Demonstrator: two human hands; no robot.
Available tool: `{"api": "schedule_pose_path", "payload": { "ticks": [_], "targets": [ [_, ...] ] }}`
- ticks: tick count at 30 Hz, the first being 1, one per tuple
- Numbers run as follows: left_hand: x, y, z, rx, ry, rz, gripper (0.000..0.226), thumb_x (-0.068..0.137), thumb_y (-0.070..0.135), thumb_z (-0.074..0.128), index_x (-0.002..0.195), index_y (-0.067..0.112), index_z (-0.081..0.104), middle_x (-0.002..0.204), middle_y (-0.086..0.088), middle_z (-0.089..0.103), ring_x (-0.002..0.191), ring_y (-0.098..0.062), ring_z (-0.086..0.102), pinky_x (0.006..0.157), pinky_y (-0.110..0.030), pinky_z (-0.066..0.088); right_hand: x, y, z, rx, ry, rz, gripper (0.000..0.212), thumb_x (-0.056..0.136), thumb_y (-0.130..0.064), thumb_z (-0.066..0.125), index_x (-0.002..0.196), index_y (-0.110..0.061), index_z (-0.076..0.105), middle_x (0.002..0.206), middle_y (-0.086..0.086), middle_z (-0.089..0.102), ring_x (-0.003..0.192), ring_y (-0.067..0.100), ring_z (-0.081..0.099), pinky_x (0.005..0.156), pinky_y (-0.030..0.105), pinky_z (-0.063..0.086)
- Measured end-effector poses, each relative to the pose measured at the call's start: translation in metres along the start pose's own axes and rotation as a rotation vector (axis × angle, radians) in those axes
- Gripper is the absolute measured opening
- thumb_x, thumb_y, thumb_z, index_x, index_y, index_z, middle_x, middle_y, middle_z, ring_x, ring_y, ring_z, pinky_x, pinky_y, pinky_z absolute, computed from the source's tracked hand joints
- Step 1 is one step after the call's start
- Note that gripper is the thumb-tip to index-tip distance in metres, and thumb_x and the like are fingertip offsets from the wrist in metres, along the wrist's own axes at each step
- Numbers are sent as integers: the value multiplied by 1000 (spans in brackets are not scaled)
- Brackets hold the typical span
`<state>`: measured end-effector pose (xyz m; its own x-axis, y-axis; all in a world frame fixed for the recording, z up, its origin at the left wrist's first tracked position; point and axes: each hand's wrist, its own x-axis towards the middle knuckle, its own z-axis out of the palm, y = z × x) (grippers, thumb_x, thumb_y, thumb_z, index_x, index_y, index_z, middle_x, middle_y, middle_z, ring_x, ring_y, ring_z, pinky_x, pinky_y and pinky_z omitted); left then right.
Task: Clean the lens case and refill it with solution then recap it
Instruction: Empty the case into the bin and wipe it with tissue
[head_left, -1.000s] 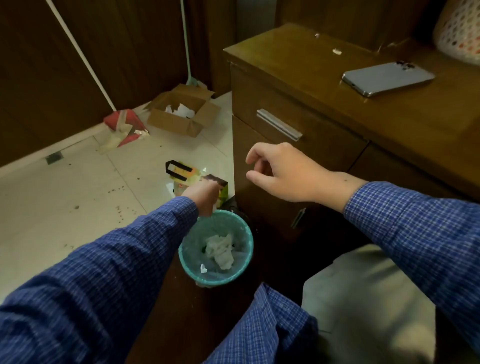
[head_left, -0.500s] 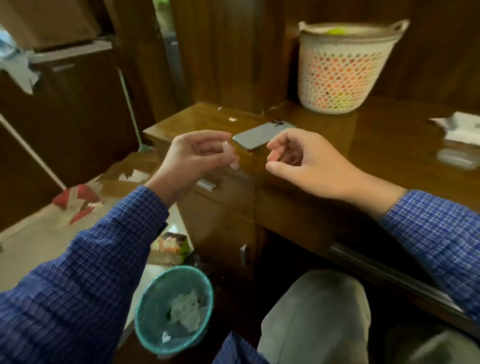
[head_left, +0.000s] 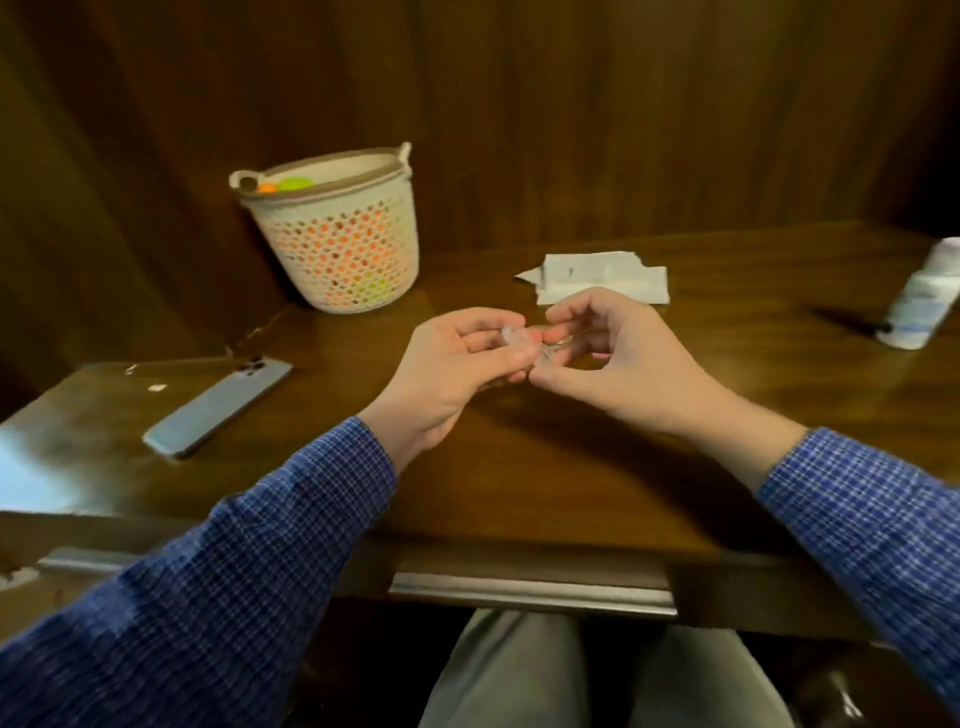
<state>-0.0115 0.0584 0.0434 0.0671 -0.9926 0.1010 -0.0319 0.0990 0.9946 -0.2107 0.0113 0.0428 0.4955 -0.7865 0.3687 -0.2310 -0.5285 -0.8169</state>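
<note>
A small clear plastic lens case (head_left: 525, 344) is held above the middle of the wooden desk (head_left: 545, 457). My left hand (head_left: 452, 364) pinches its left end between thumb and fingers. My right hand (head_left: 613, 358) pinches the right end, fingers curled over it. Much of the case is hidden by my fingers, and I cannot tell whether caps are on it. A white solution bottle (head_left: 922, 299) stands tilted in view at the desk's far right edge.
A folded white tissue (head_left: 597, 278) lies just behind my hands. A woven basket (head_left: 335, 234) with colourful things stands at the back left. A phone (head_left: 218, 405) lies face down on the left. A drawer handle (head_left: 530, 590) sits below the front edge.
My view swung up from the floor bin to the desk. My left hand rose from over the bin, and both hands came together on the lens case above the desk.
</note>
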Motion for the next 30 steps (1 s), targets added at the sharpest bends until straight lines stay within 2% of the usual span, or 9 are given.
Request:
{"api": "schedule_pose_path", "payload": {
  "ticks": [3, 6, 8, 11, 14, 20, 23, 26, 30],
  "targets": [
    [20, -7, 21, 13, -29, -2, 35, 84, 1, 79, 116, 12, 71, 105, -9, 80, 92, -19, 76, 78, -26, 62, 2, 21, -20, 6, 43, 36, 47, 76, -39, 86, 115, -26, 63, 100, -11, 72, 87, 3, 71, 76, 17, 57],
    [38, -13, 33, 2, -44, -16, 39, 80, 7, 82, 117, 12, 71, 107, -7, 79, 100, -20, 76, 79, -28, 61, 10, 38, -30, -4, 61, 50, 40, 79, -34, 87, 111, -27, 64, 95, -11, 73, 86, 3, 71, 73, 14, 57],
    [49, -18, 36, 7, -51, -27, 45, 73, 14, 85, 116, 12, 71, 109, -7, 79, 103, -21, 76, 81, -29, 62, 17, 47, -36, 1, 65, 66, 40, 79, -31, 87, 111, -26, 64, 94, -9, 73, 85, 6, 72, 73, 17, 59],
    [62, -25, 34, 68, -61, -37, 38, 80, 8, 83, 115, 16, 72, 109, -4, 79, 107, -21, 75, 83, -30, 63, 26, 59, -43, -24, 18, 81, 40, 79, -26, 88, 110, -27, 63, 90, -10, 74, 82, 8, 73, 73, 21, 62],
    [68, -33, 25, 251, -110, 44, 41, 80, 6, 84, 116, 20, 70, 108, 2, 79, 103, -16, 76, 83, -27, 62, 29, 70, -49, -61, -68, 90, 43, 78, -19, 89, 109, -30, 62, 89, -9, 75, 79, 7, 74, 73, 22, 61],
    [69, -49, 20, 666, -233, 212, 60, 78, 21, 89, 133, 20, 64, 102, 17, 78, 91, -11, 74, 73, -23, 61, 26, 82, -46, -184, -237, 81, 42, 79, -20, 88, 110, -35, 63, 95, -18, 73, 85, 2, 72, 76, 20, 61],
    [69, -51, 19, 685, -249, 223, 61, 78, 24, 89, 134, 21, 64, 99, 17, 78, 88, -8, 72, 68, -15, 55, 25, 84, -45, -208, -260, 106, 43, 79, -19, 87, 109, -37, 63, 96, -16, 74, 87, 1, 71, 78, 19, 60],
    [69, -49, 17, 676, -268, 226, 64, 78, 25, 90, 136, 21, 62, 100, 15, 77, 87, -10, 72, 67, -15, 54, 25, 83, -44, -205, -257, 120, 43, 79, -18, 87, 110, -37, 63, 98, -21, 72, 88, 1, 71, 76, 17, 59],
    [65, -49, 16, 651, -263, 215, 60, 80, 22, 88, 134, 23, 62, 100, 15, 77, 88, -9, 71, 70, -16, 55, 22, 80, -41, -237, -236, 141, 46, 81, -19, 86, 115, -37, 60, 98, -17, 73, 90, 0, 69, 76, 17, 59]
  ]
}}
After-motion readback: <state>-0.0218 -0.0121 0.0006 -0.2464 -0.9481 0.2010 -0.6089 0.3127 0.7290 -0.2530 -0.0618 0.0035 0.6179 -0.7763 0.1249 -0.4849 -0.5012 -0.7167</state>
